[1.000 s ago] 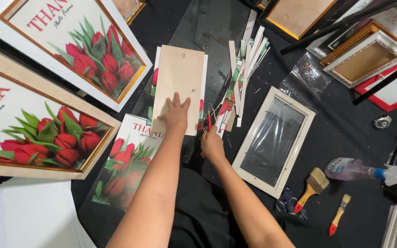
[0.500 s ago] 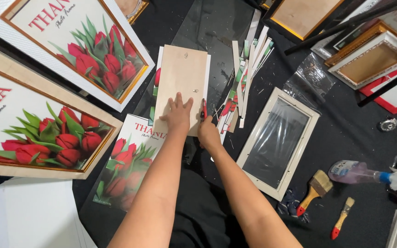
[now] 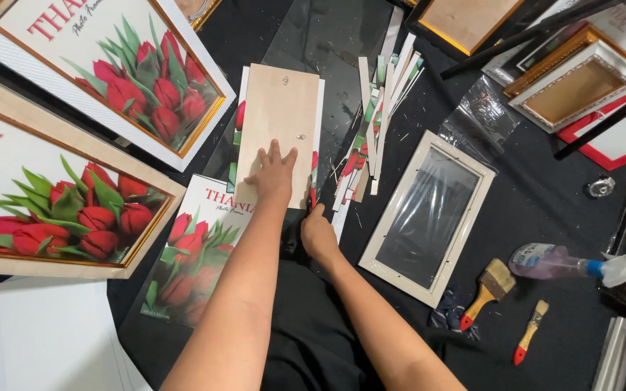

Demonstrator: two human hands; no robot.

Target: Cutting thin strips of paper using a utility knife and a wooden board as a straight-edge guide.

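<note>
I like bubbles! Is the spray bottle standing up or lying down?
Lying down: the spray bottle rests on its side on the black cloth.

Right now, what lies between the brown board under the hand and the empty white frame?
In the head view, a fan of cut paper strips lies on the black cloth between the brown board and the white frame.

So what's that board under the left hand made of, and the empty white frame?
Board: probably thin fibreboard or plywood, matte tan, flat, with small metal fittings. Left hand presses on it. White frame: looks like painted wood or plastic moulding; its dark pane reflects like glass, possibly acrylic.
</note>
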